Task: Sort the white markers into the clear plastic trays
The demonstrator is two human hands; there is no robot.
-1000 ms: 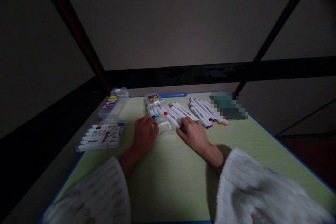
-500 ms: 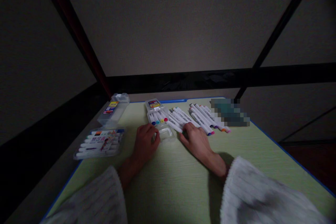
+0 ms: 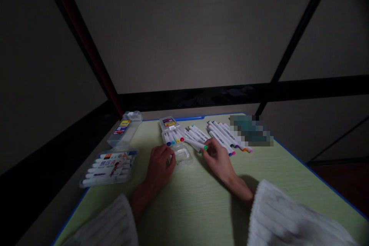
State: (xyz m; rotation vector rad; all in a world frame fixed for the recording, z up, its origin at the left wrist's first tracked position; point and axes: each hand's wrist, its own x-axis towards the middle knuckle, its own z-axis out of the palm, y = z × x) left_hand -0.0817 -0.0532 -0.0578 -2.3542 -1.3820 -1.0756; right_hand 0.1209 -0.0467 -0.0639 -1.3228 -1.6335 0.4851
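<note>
My right hand [image 3: 217, 157] pinches the green-tipped end of a white marker [image 3: 196, 143], which slants over other loose markers [image 3: 198, 132]. My left hand [image 3: 161, 161] has its fingers curled at the left edge of a clear plastic case [image 3: 183, 153]; whether they grip it is hard to tell. Behind that edge, several markers with blue, yellow and red ends [image 3: 174, 137] lie in the case, under its raised labelled part [image 3: 168, 123]. Another group of white markers [image 3: 221, 134] lies beyond my right hand.
At the left is a clear case of markers [image 3: 108, 167] with a printed front. Behind it stands a translucent container [image 3: 123, 130] with a yellow label. A blurred teal item [image 3: 250, 128] lies at the back right of the pale green table [image 3: 187, 207].
My right hand has lifted the end of a marker, and its green tip now shows at my fingers. My left hand stays by the case. The view has tilted slightly up.
</note>
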